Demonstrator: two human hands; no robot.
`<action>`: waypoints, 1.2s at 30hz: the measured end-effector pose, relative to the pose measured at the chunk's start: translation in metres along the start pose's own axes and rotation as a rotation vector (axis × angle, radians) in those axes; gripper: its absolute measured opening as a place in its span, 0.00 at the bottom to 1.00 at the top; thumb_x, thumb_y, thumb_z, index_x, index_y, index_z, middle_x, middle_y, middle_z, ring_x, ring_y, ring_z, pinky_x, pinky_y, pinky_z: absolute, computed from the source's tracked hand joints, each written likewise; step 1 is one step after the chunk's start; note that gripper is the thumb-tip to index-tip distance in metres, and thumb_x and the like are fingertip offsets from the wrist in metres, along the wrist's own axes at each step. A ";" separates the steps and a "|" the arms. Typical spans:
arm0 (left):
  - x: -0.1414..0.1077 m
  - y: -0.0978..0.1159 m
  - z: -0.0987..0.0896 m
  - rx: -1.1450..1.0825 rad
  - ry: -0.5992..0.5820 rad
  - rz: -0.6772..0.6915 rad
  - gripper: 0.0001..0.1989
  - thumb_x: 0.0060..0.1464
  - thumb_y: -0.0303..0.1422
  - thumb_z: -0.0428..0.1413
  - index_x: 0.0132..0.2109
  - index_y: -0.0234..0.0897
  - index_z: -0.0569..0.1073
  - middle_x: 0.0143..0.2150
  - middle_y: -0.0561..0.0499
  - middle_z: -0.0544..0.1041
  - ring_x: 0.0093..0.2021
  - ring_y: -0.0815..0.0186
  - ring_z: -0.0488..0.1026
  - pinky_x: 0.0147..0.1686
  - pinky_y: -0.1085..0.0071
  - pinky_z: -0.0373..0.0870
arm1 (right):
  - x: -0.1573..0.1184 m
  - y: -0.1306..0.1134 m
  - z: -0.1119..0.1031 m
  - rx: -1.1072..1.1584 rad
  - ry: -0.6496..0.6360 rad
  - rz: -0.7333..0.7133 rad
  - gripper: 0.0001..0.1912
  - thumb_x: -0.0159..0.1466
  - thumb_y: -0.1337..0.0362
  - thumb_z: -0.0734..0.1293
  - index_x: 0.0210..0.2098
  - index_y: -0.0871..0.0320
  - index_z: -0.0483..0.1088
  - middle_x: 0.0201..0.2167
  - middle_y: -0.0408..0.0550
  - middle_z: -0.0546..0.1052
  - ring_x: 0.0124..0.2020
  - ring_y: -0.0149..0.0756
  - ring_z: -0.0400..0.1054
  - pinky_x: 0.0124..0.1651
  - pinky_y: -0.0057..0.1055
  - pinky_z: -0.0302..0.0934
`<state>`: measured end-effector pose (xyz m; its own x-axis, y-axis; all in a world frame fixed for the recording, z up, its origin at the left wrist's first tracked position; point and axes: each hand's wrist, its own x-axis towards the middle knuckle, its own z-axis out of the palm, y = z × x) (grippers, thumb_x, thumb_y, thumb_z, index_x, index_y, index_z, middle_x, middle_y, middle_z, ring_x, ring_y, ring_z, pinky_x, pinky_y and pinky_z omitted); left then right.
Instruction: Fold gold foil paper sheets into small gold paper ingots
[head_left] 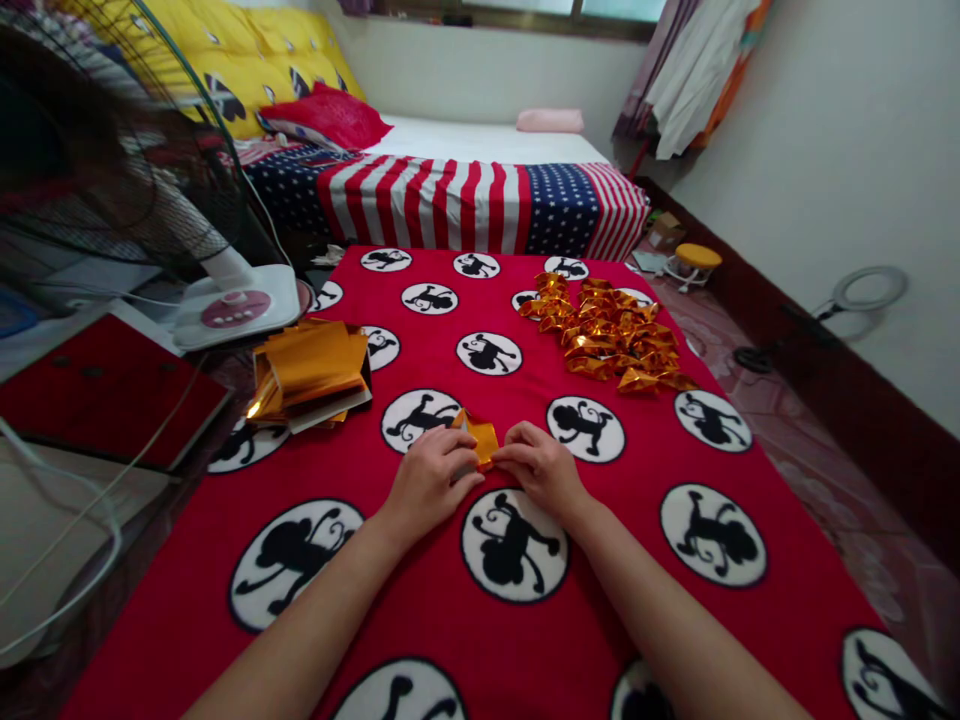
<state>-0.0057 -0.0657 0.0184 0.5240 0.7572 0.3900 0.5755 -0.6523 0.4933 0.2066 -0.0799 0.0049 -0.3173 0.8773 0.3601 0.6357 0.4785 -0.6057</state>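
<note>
A small piece of gold foil paper (484, 438), partly folded, lies on the red cloth between my hands. My left hand (435, 470) is closed on its left side, fingers curled over the edge. From the right, my right hand (541, 468) pinches the paper's lower right edge between thumb and fingers. Part of the paper is hidden beneath the left fingers. To the left sits a stack of flat gold foil sheets (319, 360). Several folded gold paper pieces (611, 335) lie heaped at the far right of the cloth.
The red cloth (517, 405) with monkey prints covers the table. An electric fan (236, 305) stands at the left, near a dark red box (105, 385) and loose cables. Beyond is a bed (450, 200); a yellow stool (697, 258) stands on the floor at right.
</note>
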 end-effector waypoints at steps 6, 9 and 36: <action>0.000 -0.006 -0.001 0.007 0.032 0.042 0.03 0.57 0.31 0.58 0.37 0.39 0.77 0.41 0.49 0.78 0.43 0.61 0.73 0.45 0.60 0.67 | -0.002 -0.004 0.001 0.005 -0.052 0.036 0.05 0.64 0.67 0.68 0.36 0.54 0.78 0.34 0.45 0.74 0.36 0.32 0.68 0.37 0.27 0.59; -0.003 -0.008 0.000 -0.001 0.046 0.032 0.04 0.58 0.32 0.58 0.37 0.40 0.78 0.40 0.49 0.78 0.43 0.62 0.72 0.44 0.61 0.66 | 0.001 -0.007 0.000 0.018 -0.077 0.079 0.04 0.64 0.67 0.69 0.35 0.54 0.78 0.33 0.44 0.74 0.34 0.31 0.68 0.37 0.26 0.58; -0.007 -0.012 0.004 -0.091 0.049 -0.033 0.03 0.53 0.31 0.61 0.32 0.42 0.79 0.39 0.51 0.78 0.42 0.63 0.72 0.45 0.62 0.66 | 0.026 -0.022 0.006 -0.017 -0.072 0.238 0.04 0.62 0.68 0.69 0.32 0.54 0.77 0.32 0.42 0.75 0.30 0.29 0.67 0.32 0.24 0.55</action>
<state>-0.0143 -0.0633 0.0063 0.4731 0.7805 0.4086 0.5311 -0.6227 0.5746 0.1805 -0.0675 0.0235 -0.2061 0.9659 0.1570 0.7099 0.2580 -0.6553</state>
